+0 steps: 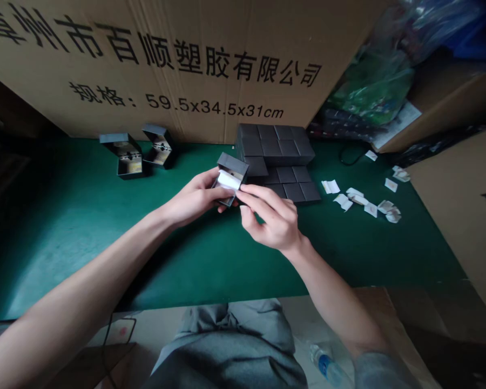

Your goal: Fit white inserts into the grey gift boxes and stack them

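A small black jewelry box (232,162) with its lid raised is held in my left hand (192,200), whose fingers wrap around its left side and underneath. A white paper-like piece (229,181) shows inside the box, and my left thumb lies over its lower part. From the right, my right hand (272,219) reaches to the box. Its fingertips touch the box's right edge, next to the white piece, while its thumb stands apart from the fingers. Just behind the hands is a stack of closed black boxes (285,145).
Two open black boxes, a left one (122,154) and a right one (159,145), stand at the back left. Crumpled white paper pieces (358,199) lie on the green table (178,270). A big cardboard carton (166,32) forms the back. A plastic bottle (324,363) is below the table edge.
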Demonstrator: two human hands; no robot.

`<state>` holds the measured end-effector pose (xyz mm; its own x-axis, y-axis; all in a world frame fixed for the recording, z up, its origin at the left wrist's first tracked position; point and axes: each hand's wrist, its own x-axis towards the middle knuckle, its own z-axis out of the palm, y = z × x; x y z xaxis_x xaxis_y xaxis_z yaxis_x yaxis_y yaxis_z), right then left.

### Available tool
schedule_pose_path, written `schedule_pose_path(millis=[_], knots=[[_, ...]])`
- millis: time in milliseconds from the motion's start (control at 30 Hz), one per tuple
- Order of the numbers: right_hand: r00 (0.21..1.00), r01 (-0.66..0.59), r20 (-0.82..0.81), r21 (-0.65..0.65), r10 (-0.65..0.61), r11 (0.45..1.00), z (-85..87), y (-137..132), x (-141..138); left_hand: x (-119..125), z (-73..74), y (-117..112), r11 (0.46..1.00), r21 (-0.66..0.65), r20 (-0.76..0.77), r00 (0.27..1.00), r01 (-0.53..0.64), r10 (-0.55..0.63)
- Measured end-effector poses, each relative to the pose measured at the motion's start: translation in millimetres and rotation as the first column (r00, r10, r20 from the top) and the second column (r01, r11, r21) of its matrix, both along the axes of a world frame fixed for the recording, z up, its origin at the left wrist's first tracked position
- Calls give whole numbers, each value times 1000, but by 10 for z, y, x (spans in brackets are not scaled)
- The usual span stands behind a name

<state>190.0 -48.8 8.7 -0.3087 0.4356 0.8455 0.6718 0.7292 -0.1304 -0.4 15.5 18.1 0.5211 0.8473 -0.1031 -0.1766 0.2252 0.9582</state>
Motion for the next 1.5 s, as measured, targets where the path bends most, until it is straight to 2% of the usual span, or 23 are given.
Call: schedule_pose_path(millis=[300,600,700,833,1000,1233,1500], knots=[[998,42,41,-97,-38,994,-57,18,-45,-13,6,-20,993,104,-85,994,-53,62],[991,79,117,-117,-65,990,-79,37,-26,1,33,-58,976,218,-159,986,-5,40],[986,91,153,-179,-64,980,-93,36,-8,4,36,-69,979,203,-166,986,4,30],[984,103,165,-234,-65,967,-118,36,15,19,35,-93,993,116,-157,988,29,-10],[986,104,160,-305,-57,946,-125,41,30,39,35,-118,999,34,-100,995,1,2],[987,82,159,-367,-24,927,-120,32,41,48,8,-109,999,30,-126,991,-30,34],[989,80,145,-354,-30,932,-111,32,38,54,8,-114,994,92,-129,989,-54,66]])
